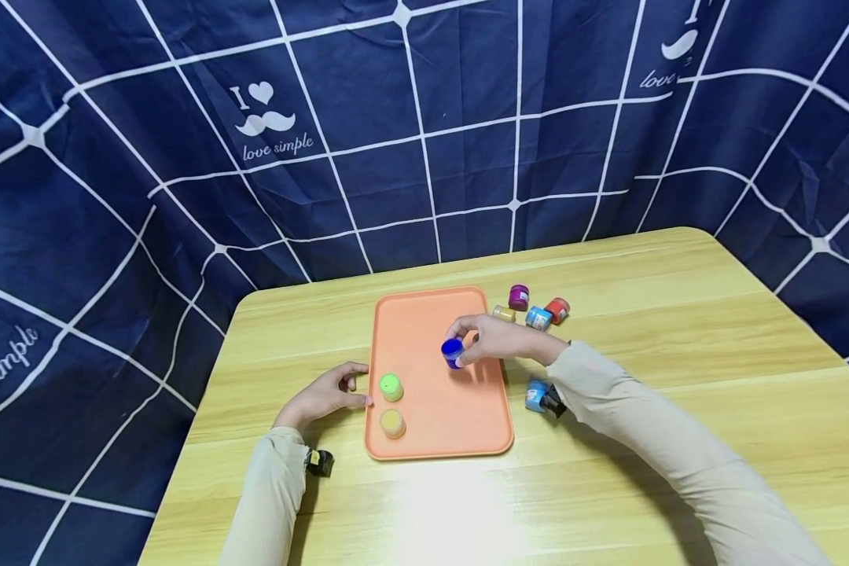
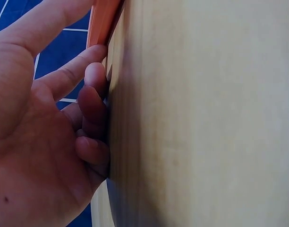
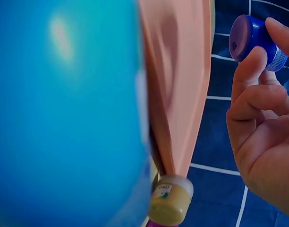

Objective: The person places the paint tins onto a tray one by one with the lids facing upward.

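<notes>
In the head view, my right hand (image 1: 498,336) pinches a dark blue paint jar (image 1: 452,354) between thumb and fingers, held up over the orange tray (image 1: 439,428). The right wrist view shows the same jar (image 3: 258,40) tilted, clear of the tray. My left hand (image 1: 325,395) rests beside the tray's left side, thumb and forefinger touching its rim. Up close in the left wrist view, those fingers reach the tray edge (image 2: 101,26) while the other fingers bend loosely against the table. On the tray's left part stand a green jar (image 1: 391,387) and a yellowish jar (image 1: 392,424).
Right of the tray's far corner cluster a purple jar (image 1: 519,296), a red jar (image 1: 557,310), a light blue jar (image 1: 538,317) and a tan jar (image 1: 505,314). Another blue jar (image 1: 535,395) stands nearer, close by the right wrist's camera (image 1: 553,402). A dark grid-patterned curtain (image 1: 368,157) surrounds the table.
</notes>
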Available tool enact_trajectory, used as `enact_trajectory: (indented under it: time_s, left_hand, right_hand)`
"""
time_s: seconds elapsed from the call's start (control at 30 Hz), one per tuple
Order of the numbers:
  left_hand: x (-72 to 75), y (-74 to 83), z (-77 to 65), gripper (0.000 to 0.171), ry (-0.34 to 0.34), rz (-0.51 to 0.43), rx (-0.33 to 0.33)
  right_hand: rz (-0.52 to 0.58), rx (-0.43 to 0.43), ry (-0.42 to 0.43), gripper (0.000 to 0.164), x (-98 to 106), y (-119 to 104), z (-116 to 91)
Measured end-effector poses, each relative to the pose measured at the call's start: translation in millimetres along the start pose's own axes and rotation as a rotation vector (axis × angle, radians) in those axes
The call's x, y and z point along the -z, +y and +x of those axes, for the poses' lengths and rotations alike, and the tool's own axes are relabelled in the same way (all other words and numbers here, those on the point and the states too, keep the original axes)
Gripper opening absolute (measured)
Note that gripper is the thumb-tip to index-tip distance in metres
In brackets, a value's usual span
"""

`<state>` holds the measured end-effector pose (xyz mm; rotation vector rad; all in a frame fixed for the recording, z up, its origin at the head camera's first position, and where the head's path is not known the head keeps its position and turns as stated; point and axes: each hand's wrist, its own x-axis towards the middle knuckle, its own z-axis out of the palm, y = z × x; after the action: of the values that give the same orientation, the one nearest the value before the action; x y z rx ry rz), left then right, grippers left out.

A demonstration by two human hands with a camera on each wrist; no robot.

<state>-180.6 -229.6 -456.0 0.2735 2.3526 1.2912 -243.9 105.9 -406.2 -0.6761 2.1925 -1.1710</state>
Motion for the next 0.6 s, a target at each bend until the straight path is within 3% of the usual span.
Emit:
enact_trajectory:
  time_s: [0.3,0.6]
  left_hand:
    - [1.0,-0.4,-0.2,0.058,-0.001,-0.010,0.003]
    - [1.2,1.3,-0.3,0.058,-0.003,-0.013,0.004]
  right_hand:
    - [0.007,0.064,-0.029,0.038,-13.2,-8.6,9.9]
    - [0.044,0.054,-0.093,0.040,-25.0,-12.0,17.3]
